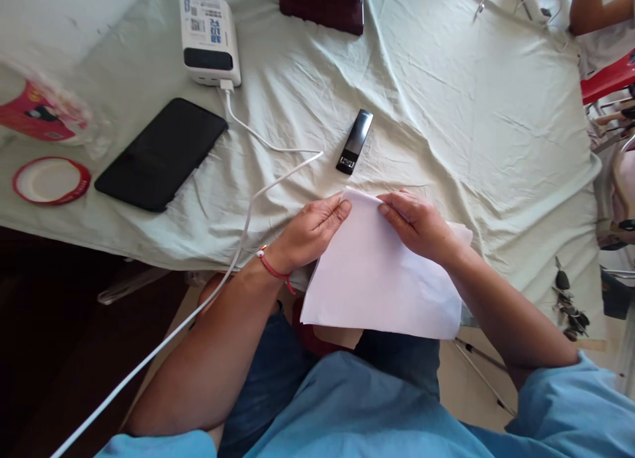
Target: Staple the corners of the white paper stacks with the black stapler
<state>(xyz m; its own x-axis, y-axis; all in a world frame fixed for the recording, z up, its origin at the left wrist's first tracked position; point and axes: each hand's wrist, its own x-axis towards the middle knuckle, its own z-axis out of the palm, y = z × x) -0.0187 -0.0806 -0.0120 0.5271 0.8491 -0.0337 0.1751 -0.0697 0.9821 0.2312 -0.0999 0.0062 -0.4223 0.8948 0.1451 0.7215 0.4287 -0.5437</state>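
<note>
Head cam only: worn up top, looks fwd & steeply down, hands approx mid-view.

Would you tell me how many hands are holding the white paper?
2: the left hand pinches the white paper at its top left corner, the right hand farther along the same edge.

Tablecloth pale green, no print. Paper sheets white, unprinted on visible face. Power bank white, black front panel, blue print on label. Cable white. Phone black. Small device glossy black, silvery buttons. Tape roll red, white inside. Bracelet red. Shirt plain blue. Stand dark maroon, white label.
</note>
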